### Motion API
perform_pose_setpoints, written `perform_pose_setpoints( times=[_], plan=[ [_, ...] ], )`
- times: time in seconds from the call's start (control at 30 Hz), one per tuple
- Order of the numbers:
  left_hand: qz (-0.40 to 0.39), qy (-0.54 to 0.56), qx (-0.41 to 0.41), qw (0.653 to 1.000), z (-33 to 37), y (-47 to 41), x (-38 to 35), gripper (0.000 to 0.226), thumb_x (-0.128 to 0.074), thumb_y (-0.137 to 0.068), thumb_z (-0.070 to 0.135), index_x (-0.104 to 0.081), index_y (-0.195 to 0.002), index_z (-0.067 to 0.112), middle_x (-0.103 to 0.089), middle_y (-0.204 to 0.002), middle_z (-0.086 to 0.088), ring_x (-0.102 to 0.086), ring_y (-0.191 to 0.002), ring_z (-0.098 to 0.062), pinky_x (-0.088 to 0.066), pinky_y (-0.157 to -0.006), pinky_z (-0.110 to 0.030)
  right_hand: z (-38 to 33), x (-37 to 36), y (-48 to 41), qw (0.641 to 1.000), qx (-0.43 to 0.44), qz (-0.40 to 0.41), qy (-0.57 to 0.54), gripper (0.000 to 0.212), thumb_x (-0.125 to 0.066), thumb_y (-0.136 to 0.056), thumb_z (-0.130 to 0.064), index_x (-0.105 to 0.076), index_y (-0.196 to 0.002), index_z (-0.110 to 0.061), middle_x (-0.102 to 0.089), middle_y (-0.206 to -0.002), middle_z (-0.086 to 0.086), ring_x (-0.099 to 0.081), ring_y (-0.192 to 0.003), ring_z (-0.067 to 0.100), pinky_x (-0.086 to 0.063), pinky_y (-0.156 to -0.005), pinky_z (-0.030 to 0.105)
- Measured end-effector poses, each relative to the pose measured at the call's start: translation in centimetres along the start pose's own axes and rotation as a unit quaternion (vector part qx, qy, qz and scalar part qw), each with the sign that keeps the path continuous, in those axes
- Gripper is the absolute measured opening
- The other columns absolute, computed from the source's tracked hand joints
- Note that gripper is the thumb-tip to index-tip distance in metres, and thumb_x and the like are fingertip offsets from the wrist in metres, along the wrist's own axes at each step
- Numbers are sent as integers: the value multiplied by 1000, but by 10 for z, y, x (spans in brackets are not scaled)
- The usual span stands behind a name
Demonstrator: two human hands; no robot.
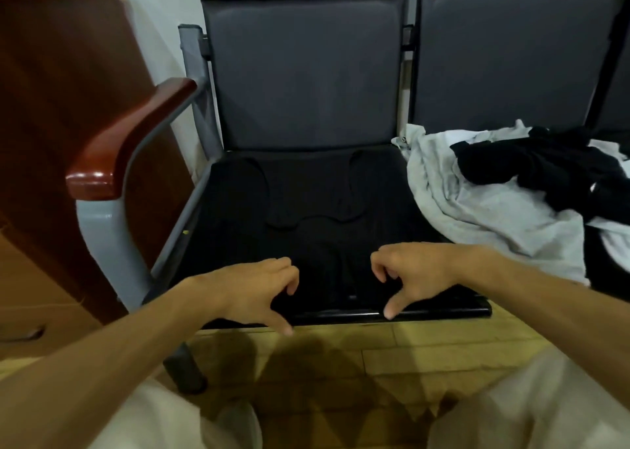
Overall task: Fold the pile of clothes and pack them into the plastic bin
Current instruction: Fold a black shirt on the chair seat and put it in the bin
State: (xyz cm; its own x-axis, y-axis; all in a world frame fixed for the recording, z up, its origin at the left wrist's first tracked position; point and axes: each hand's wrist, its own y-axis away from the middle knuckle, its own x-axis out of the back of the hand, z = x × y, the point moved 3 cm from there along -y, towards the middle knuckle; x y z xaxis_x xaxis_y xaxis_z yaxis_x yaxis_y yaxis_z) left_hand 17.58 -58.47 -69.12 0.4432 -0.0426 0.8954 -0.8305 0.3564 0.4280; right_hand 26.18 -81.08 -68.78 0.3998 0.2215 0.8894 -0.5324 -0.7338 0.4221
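Padded dark grey chair [306, 84] beyond both hands, smooth matte upholstery, grey metal frame. A second seat of the same kind sits past the right hand. Glossy red-brown wooden cabinet [58, 73] off to the left of the left hand, and a curved polished wooden armrest [129, 135] above-left of it. Pile of clothes [477, 203] up and right of the right hand on the second seat: crumpled light grey fabric with a rumpled black piece [545, 169] on top. Black garment [306, 210] lies flat on the seat under and ahead of both hands, thin, with curved strap-like edges. Left hand [252, 292] and right hand [419, 271] are on its near edge, close together, fingers curled and thumbs spread down over the seat front. Black on black, so can't tell whether either hand grips the fabric. Yellowish wood-plank floor [409, 346] below the hands.
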Motion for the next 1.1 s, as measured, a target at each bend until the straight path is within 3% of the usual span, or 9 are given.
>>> perform_pose_setpoints(
  times=[0.17,0.43,0.5,0.6,0.67,0.8,0.9,1.0,1.1],
  plan=[
    [18,98,50,994,-18,-12,1,36,-70,-86,23,-44,-109,32,-49,-95,10,-52,-79,-9,-43,-64,-22,11,-12,2,999,25,16,-21,40,-73,-80,-42,-41,-99,-30,-43,-97,-13,-44,-86,5,-36,-69,19],
    [57,135,33,989,-31,-25,10,7,-51,-98,27,-58,-100,28,-53,-101,6,-55,-92,-10,-48,-87,-28,34,3,-8,993,2,76,-85,8,-58,-95,-21,-63,-98,-27,-56,-85,-19,-53,-78,-3,-38,-75,12],
    [120,298,61,945,-38,-26,15,14,-50,-99,19,-60,-93,26,-60,-93,2,-59,-83,-14,-50,-77,-29,41,13,-11,988,-35,94,-121,16,-51,-99,-19,-60,-92,-31,-61,-86,-15,-55,-77,-1,-37,-74,10],
    [176,525,145,820,-46,-26,20,21,-43,-101,11,-64,-99,15,-67,-90,-6,-63,-81,-17,-50,-69,-26,54,22,-17,971,-115,126,-166,22,-43,-102,-22,-61,-112,-16,-63,-112,0,-57,-103,15,-39,-89,20],
    [196,556,194,784,-54,-29,22,22,-43,-99,11,-65,-99,12,-69,-96,-8,-66,-88,-20,-52,-73,-27,63,22,-24,956,-141,138,-216,17,-47,-100,-27,-62,-96,-20,-62,-94,-5,-59,-94,15,-42,-79,21],
    [243,438,212,839,-76,-28,25,17,-59,-94,34,-64,-93,18,-67,-91,0,-63,-81,-10,-46,-65,-20,75,24,-37,944,-176,193,-204,16,-55,-97,-32,-59,-84,-22,-57,-75,-7,-57,-79,12,-38,-66,21],
    [243,285,218,901,-92,-23,25,6,-64,-91,22,-58,-91,23,-63,-90,2,-57,-74,-5,-37,-55,-12,85,26,-44,932,-219,258,-134,21,-58,-95,-36,-65,-90,-17,-57,-76,-2,-59,-86,20,-39,-73,26],
    [270,222,258,901,-111,-17,21,11,-58,-93,8,-61,-98,17,-64,-102,-5,-58,-85,-14,-44,-68,-18,95,28,-42,896,-281,319,-124,29,-62,-87,-50,-64,-84,-22,-59,-78,1,-62,-90,27,-48,-76,33],
    [292,233,336,865,-125,-4,16,18,-51,-95,13,-64,-108,11,-66,-106,-9,-63,-91,-21,-52,-77,-32,96,29,-38,869,-332,357,-86,36,-59,-90,-49,-67,-99,-15,-67,-97,12,-62,-98,33,-50,-82,40]
  ],
)
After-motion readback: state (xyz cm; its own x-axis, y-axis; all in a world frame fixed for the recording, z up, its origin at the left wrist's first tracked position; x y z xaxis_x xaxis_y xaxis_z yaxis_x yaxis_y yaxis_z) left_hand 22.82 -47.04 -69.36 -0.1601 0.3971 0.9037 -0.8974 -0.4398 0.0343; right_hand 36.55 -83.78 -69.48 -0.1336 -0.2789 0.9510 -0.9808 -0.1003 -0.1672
